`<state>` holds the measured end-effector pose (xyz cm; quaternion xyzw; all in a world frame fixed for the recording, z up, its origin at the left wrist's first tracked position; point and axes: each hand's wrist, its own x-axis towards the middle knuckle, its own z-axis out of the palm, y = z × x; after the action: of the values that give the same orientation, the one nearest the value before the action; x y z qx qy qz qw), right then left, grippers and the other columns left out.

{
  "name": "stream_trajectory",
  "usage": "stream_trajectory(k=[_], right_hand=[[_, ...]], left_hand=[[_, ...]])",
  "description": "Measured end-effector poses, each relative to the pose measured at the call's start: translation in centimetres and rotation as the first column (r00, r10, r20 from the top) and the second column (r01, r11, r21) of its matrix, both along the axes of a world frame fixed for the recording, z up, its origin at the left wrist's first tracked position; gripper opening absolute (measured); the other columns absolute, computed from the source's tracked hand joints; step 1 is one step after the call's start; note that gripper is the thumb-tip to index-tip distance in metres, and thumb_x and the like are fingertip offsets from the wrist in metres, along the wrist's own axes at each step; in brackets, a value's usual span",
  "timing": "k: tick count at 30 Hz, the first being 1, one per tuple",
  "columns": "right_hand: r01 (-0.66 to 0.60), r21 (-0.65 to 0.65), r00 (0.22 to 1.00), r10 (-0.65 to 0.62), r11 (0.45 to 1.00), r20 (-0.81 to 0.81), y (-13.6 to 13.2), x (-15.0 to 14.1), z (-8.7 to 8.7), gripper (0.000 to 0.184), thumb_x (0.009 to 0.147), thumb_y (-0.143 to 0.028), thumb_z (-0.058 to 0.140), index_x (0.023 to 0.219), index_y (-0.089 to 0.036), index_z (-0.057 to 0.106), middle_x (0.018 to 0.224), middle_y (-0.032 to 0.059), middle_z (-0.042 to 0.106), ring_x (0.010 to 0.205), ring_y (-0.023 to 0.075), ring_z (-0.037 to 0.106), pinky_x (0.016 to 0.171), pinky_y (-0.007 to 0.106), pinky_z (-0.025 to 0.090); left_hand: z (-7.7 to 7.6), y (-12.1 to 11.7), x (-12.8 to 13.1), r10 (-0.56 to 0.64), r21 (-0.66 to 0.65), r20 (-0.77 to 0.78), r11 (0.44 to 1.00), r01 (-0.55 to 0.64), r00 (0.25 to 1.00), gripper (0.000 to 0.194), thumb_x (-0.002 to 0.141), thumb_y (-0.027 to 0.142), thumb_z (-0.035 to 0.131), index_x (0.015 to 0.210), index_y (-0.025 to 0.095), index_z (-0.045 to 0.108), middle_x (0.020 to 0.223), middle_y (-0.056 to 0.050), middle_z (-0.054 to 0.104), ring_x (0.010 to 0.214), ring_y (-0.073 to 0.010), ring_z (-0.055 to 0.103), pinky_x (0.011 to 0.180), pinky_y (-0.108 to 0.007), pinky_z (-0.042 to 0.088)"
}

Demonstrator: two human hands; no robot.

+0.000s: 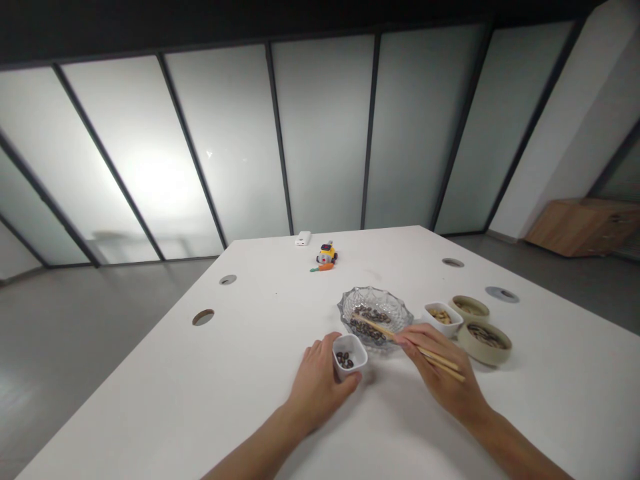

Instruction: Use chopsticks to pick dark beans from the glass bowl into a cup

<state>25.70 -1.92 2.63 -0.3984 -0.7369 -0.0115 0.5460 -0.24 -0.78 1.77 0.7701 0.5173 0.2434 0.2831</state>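
My left hand [320, 377] is wrapped round a small white square bowl [358, 348], tilted a little toward me. Several dark brown beans [345, 360] lie inside it. My right hand [440, 367] grips a pair of wooden chopsticks [380, 328], their tips reaching into a clear cut-glass bowl [400, 307]. Many dark, shiny beans [370, 313] are spread over the bottom of that glass bowl. Whether the chopstick tips pinch a bean is too small to tell. The white bowl is just in front of the glass bowl, on its near left side.
Right of the glass bowl stand a white bowl of yellowish pieces [442, 317] and two beige round bowls [484, 347] [470, 306] with dark contents. Farther back on the white table [250, 347] are a yellow toy vehicle [327, 253], an orange carrot-shaped item [325, 267] and a white device [303, 238].
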Motion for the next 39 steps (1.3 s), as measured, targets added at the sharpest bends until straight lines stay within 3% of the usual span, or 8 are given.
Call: stream_trajectory(k=[4, 12, 28, 39], right_hand=[[0.038, 0.034, 0.999, -0.038, 0.999, -0.010, 0.00, 0.11, 0.18, 0.016, 0.107, -0.028, 0.067, 0.099, -0.026, 0.080, 0.092, 0.0024, 0.079, 0.084, 0.0174, 0.077, 0.078, 0.026, 0.063], [-0.055, -0.052, 0.998, 0.056, 0.997, 0.009, -0.30, -0.38, 0.00, 0.013, 0.106, -0.023, 0.067, 0.099, -0.026, 0.078, 0.094, 0.0029, 0.078, 0.083, 0.0180, 0.078, 0.077, 0.025, 0.063], [0.030, -0.007, 0.999, -0.030, 1.000, 0.014, -0.08, -0.02, 0.01, 0.020, 0.108, -0.030, 0.064, 0.097, -0.026, 0.079, 0.091, 0.0046, 0.080, 0.083, 0.0203, 0.079, 0.076, 0.029, 0.064], [-0.041, -0.052, 0.999, 0.041, 0.998, 0.007, -0.13, -0.29, -0.08, 0.018, 0.108, -0.026, 0.065, 0.098, -0.024, 0.080, 0.093, 0.0053, 0.079, 0.081, 0.0192, 0.078, 0.074, 0.027, 0.064]], left_hand=[[-0.29, 0.04, -0.02, 0.000, 0.013, -0.001, 1.000, 0.000, 1.000, 0.057, 0.087, 0.035, 0.074, 0.141, 0.025, 0.057, 0.135, -0.009, 0.070, 0.124, -0.0323, 0.062, 0.110, -0.043, 0.044], [-0.05, -0.07, -0.01, 0.000, 0.013, 0.004, 1.000, 0.000, 1.000, 0.054, 0.087, 0.035, 0.074, 0.138, 0.026, 0.059, 0.133, -0.008, 0.072, 0.123, -0.0320, 0.063, 0.109, -0.044, 0.045], [0.08, -0.07, -0.01, 0.005, 0.008, -0.010, 1.000, -0.005, 1.000, 0.057, 0.088, 0.035, 0.074, 0.141, 0.025, 0.057, 0.135, -0.009, 0.071, 0.124, -0.0316, 0.063, 0.111, -0.043, 0.045], [0.01, 0.00, 0.12, 0.008, 0.006, -0.007, 1.000, -0.008, 1.000, 0.059, 0.087, 0.034, 0.075, 0.142, 0.024, 0.057, 0.137, -0.009, 0.071, 0.126, -0.0321, 0.062, 0.111, -0.044, 0.044]])
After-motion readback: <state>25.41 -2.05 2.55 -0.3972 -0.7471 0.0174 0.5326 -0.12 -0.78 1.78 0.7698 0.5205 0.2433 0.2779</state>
